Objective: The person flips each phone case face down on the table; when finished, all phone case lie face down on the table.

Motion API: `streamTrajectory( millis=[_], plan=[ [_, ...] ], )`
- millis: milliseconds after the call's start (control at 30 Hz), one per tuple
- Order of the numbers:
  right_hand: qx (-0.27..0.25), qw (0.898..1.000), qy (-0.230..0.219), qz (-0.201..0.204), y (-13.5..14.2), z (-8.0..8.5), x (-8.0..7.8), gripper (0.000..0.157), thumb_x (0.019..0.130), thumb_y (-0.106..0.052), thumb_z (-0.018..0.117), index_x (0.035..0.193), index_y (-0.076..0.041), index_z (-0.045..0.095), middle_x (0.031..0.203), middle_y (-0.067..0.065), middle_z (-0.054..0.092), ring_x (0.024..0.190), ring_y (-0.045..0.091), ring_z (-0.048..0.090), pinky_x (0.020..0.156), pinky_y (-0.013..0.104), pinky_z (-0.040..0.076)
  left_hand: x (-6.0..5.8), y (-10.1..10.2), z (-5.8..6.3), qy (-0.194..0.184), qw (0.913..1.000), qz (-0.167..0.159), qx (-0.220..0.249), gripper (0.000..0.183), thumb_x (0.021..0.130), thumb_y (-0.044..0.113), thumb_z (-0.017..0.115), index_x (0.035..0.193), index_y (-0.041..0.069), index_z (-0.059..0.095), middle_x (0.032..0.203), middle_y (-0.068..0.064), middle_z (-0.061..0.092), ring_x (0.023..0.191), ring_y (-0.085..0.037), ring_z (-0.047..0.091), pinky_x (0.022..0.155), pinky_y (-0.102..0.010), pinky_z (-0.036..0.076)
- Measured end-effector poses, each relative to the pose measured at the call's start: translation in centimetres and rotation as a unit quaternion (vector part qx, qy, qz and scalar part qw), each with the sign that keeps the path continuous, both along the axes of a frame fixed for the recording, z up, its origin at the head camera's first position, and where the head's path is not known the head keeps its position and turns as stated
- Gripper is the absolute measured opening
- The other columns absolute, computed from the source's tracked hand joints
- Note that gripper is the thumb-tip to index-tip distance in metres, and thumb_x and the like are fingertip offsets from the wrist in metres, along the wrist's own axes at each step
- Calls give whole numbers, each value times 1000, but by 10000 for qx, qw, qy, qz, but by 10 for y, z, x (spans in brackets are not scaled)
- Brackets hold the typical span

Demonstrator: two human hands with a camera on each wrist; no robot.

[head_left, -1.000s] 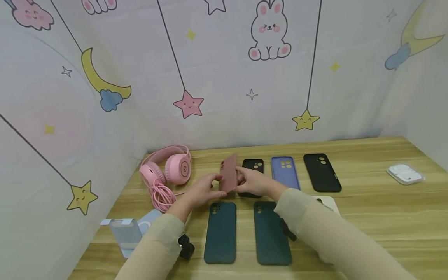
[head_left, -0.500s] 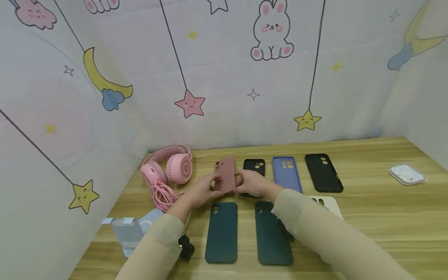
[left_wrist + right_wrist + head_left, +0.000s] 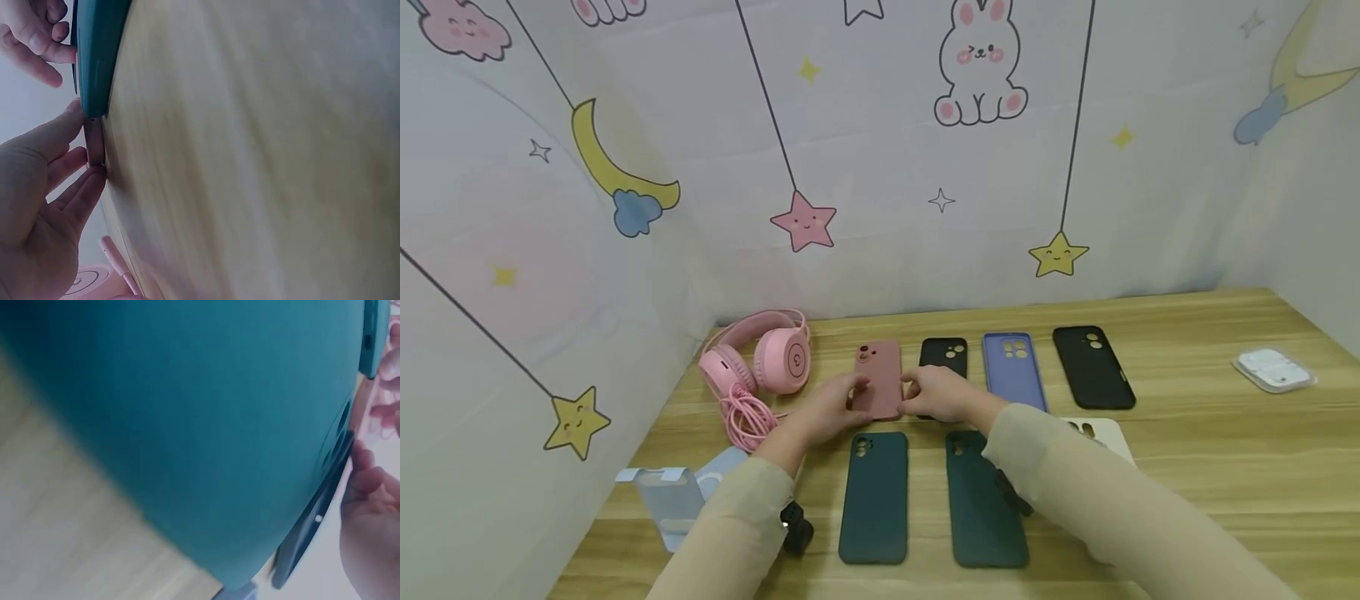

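A pink phone case (image 3: 880,379) lies flat on the wooden table, its camera cutouts at the far left corner. My left hand (image 3: 826,408) holds its left side, thumb near the front corner and fingers along the edge; the left wrist view shows these fingers (image 3: 94,181) low against the tabletop. On the opposite side, my right hand (image 3: 942,393) pinches the right edge with curled fingers. Beneath that hand is a black phone case (image 3: 943,352), partly hidden. Two dark green phone cases (image 3: 874,500) lie nearer, the right one (image 3: 981,517) partly under my right sleeve.
Pink headphones (image 3: 782,362) with a coiled cable stand at the back left, a pale blue stand (image 3: 670,500) in front of them. Rightward lie a purple case (image 3: 1015,371), another black case (image 3: 1093,367), a cream case (image 3: 1108,433) partly covered, and a clear-boxed white item (image 3: 1270,371).
The pink phone case has gone from tilted up on its edge to lying flat, lowered leftward by both hands. The other cases have stayed in place.
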State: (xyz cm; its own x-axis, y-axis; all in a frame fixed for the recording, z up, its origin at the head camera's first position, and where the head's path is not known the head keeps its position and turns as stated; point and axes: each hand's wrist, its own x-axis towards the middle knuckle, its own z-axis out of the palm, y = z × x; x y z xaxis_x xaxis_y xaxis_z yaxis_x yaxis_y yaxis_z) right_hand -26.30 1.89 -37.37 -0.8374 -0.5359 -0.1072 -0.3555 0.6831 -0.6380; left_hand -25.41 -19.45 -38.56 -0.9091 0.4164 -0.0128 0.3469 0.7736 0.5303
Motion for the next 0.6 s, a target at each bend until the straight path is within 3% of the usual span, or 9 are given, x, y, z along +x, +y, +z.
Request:
streamTrajectory(
  millis=[400, 600],
  plan=[
    [-245, 9997, 91, -33, 26, 3, -3, 57, 89, -22, 65, 137, 0, 44, 107, 3, 64, 98, 18, 60, 87, 39, 46, -1, -1, 0, 117, 9994, -173, -279, 52, 84, 15, 71, 129, -1, 51, 126, -15, 55, 117, -26, 50, 98, -41, 38],
    [-102, 9998, 155, -97, 43, 8, -7, 57, 87, -21, 67, 137, -1, 45, 110, 5, 62, 94, 18, 60, 81, 37, 48, -1, -4, 1, 60, 9998, -111, -179, 51, 84, 14, 72, 129, 0, 51, 125, -14, 55, 114, -26, 52, 96, -40, 40]
  ],
)
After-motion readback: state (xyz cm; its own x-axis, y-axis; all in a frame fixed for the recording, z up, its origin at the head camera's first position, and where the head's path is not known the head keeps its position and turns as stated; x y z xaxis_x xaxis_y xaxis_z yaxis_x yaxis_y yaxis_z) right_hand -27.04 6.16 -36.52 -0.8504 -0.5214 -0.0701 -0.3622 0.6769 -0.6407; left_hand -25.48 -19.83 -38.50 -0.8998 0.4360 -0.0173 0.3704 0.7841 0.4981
